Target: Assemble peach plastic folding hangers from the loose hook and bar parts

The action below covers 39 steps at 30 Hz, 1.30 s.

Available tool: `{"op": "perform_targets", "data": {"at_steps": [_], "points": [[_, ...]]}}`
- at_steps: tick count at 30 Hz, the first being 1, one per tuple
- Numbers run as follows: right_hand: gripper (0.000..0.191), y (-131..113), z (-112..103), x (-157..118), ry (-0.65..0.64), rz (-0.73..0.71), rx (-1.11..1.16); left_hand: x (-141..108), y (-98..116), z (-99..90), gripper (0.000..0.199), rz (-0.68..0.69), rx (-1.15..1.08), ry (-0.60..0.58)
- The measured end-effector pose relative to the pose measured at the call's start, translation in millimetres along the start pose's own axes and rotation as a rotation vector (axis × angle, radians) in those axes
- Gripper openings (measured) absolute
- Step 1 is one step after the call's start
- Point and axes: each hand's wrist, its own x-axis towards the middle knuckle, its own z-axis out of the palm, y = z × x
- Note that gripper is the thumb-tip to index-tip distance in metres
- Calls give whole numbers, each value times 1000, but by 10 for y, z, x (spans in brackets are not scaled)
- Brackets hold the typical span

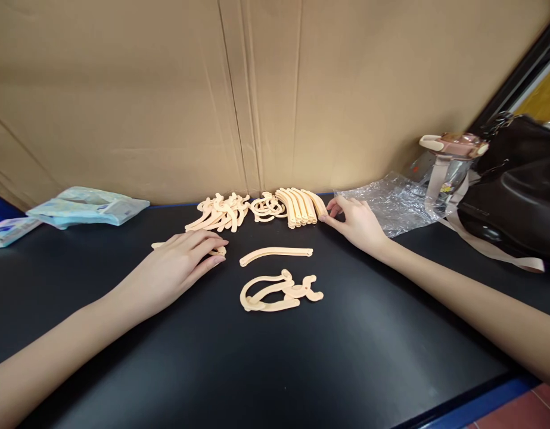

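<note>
My left hand (185,262) lies palm down at the left of the table, fingers curled over a pale wood-coloured piece (220,251). Its ends peek out; the palm hides the middle. At the back, my right hand (357,221) has thumb and fingers closed at the outermost curved strip (317,205), beside a row of stacked curved strips (296,205). Left of that row are a small pile of rings (268,207) and a heap of wavy pieces (223,211). In the middle lie one curved strip (276,253) and, nearer me, several joined pieces (275,293).
A cardboard wall (275,95) stands behind the black table (275,369). Light-blue packets (87,205) lie at the left. On the right are a crumpled clear plastic bag (395,199), a strapped bottle (456,158) and a dark bag (516,190).
</note>
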Motion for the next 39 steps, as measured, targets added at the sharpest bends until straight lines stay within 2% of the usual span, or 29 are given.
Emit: {"op": "perform_targets", "data": {"at_steps": [9, 14, 21, 25, 34, 39], "points": [[24, 17, 23, 24, -22, -21, 83, 4, 13, 10, 63, 11, -3, -4], [15, 33, 15, 32, -28, 92, 217, 0, 13, 2, 62, 39, 41, 15], [13, 55, 4, 33, -14, 225, 311, -17, 101, -13, 52, 99, 64, 58], [14, 29, -14, 23, -30, 220, 309, -27, 133, -12, 47, 142, 55, 46], [17, 27, -6, 16, -50, 182, 330, -37, 130, -11, 49, 118, 11, 23], [16, 32, -11, 10, 12, 193, 359, -49, 131, -23, 47, 176, 44, 61]]}}
